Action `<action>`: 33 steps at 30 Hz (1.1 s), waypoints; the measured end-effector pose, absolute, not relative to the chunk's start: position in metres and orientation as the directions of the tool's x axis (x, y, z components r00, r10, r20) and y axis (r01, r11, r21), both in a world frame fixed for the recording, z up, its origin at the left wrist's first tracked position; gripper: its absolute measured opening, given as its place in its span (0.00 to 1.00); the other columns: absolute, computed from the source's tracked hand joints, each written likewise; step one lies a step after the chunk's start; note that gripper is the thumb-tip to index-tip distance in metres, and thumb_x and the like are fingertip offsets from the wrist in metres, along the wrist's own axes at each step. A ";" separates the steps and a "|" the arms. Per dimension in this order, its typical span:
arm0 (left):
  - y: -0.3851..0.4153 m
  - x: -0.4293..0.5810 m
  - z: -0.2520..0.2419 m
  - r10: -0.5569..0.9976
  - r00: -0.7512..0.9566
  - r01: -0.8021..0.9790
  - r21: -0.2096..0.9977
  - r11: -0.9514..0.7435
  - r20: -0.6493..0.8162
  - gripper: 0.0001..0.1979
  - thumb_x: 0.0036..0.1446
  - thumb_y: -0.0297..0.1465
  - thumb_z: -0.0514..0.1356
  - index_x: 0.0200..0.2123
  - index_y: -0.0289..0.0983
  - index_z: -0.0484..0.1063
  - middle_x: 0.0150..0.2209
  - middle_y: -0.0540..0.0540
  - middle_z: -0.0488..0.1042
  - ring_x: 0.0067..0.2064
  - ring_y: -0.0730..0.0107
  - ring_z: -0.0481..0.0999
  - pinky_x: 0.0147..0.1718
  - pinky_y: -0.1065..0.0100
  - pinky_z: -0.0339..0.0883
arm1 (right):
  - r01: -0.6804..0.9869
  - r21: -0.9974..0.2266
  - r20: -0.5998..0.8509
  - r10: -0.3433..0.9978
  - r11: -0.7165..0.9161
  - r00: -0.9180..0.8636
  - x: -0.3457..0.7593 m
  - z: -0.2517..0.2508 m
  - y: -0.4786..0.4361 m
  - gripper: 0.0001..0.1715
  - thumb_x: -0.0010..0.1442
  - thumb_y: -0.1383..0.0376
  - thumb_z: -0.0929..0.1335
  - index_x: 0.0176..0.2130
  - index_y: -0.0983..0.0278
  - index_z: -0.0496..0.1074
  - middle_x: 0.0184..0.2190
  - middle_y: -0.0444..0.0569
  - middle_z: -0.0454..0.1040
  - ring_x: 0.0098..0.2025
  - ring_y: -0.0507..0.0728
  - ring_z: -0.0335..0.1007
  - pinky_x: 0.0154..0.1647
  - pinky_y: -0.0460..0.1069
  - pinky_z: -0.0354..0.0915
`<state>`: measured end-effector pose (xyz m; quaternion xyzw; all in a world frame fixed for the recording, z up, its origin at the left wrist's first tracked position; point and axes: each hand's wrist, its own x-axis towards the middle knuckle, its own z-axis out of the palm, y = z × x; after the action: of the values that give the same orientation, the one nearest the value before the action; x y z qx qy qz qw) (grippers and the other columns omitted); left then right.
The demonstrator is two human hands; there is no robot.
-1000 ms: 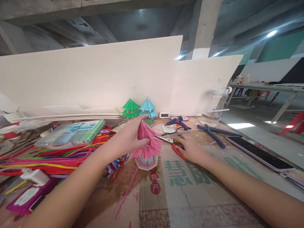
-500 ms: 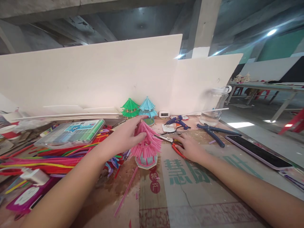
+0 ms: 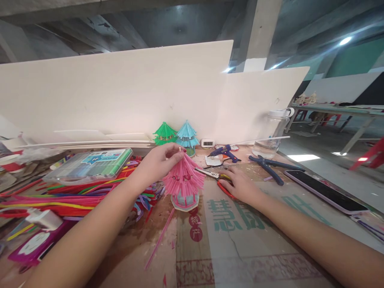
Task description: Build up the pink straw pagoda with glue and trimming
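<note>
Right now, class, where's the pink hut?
In the head view, left of centre, the pink hut stands in front of the blue hut, its peak at the left hand.

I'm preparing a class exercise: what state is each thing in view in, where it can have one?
Pink pavilion, upright, peak in left grip
Scissors, handles in right grip, blade gap unclear
Green pavilion, upright
Blue pavilion, upright
Plastic case, shut
Bottle, upright, lid on
Phone, face up, screen dark
Blue pliers, handles spread
Glue gun, on its side
Clock, upright
</note>
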<state>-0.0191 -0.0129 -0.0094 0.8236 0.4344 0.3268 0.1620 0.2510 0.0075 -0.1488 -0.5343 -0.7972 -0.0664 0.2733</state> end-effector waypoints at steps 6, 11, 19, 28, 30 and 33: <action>-0.004 -0.027 -0.009 0.836 0.309 0.540 0.640 -0.547 0.454 0.18 0.54 0.43 0.57 0.35 0.34 0.76 0.33 0.46 0.79 0.34 0.65 0.75 0.34 0.68 0.65 | 0.839 -0.101 0.652 0.672 0.535 -0.350 0.239 -0.121 -0.017 0.20 0.65 0.60 0.58 0.26 0.62 0.68 0.26 0.51 0.68 0.33 0.57 0.64 0.36 0.51 0.61; -0.003 -0.035 -0.005 0.804 0.196 0.471 0.665 -0.579 0.562 0.16 0.54 0.41 0.58 0.34 0.34 0.76 0.35 0.45 0.79 0.38 0.64 0.75 0.38 0.67 0.65 | 0.569 0.160 0.557 0.402 0.807 -0.727 0.200 -0.112 -0.057 0.14 0.65 0.65 0.60 0.30 0.64 0.69 0.23 0.47 0.69 0.29 0.54 0.62 0.30 0.49 0.55; -0.004 -0.039 0.002 0.796 0.134 0.467 0.672 -0.576 0.590 0.18 0.53 0.44 0.58 0.34 0.34 0.76 0.31 0.46 0.78 0.33 0.65 0.74 0.33 0.67 0.65 | 0.312 0.226 0.215 0.265 0.923 -0.940 0.118 -0.109 -0.071 0.09 0.63 0.69 0.64 0.45 0.66 0.67 0.36 0.47 0.74 0.36 0.54 0.66 0.33 0.49 0.60; 0.000 -0.044 0.001 0.814 0.161 0.485 0.674 -0.558 0.558 0.20 0.52 0.47 0.57 0.34 0.35 0.76 0.29 0.47 0.77 0.32 0.64 0.74 0.28 0.68 0.65 | 0.180 0.406 0.257 0.078 0.896 -0.963 0.097 -0.114 -0.053 0.06 0.63 0.70 0.62 0.34 0.64 0.67 0.24 0.42 0.72 0.25 0.52 0.66 0.25 0.48 0.59; 0.002 -0.044 -0.001 0.809 0.179 0.484 0.666 -0.567 0.560 0.20 0.53 0.46 0.57 0.33 0.35 0.76 0.30 0.46 0.77 0.33 0.64 0.74 0.30 0.68 0.66 | 0.220 0.406 0.357 0.068 0.887 -0.932 0.107 -0.105 -0.062 0.08 0.62 0.70 0.62 0.32 0.64 0.67 0.21 0.41 0.71 0.25 0.51 0.65 0.27 0.48 0.61; 0.005 -0.043 -0.005 0.795 0.230 0.473 0.649 -0.595 0.562 0.18 0.55 0.44 0.55 0.33 0.35 0.76 0.32 0.46 0.78 0.36 0.64 0.75 0.36 0.68 0.66 | 0.259 0.391 0.475 0.047 0.883 -0.879 0.131 -0.085 -0.077 0.12 0.63 0.70 0.60 0.30 0.64 0.67 0.22 0.44 0.72 0.28 0.52 0.68 0.32 0.49 0.65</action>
<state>-0.0431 0.0054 -0.0048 0.7645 0.4147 0.4617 0.1740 0.1313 -0.0770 -0.0846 -0.0811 -0.9422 -0.2275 0.2324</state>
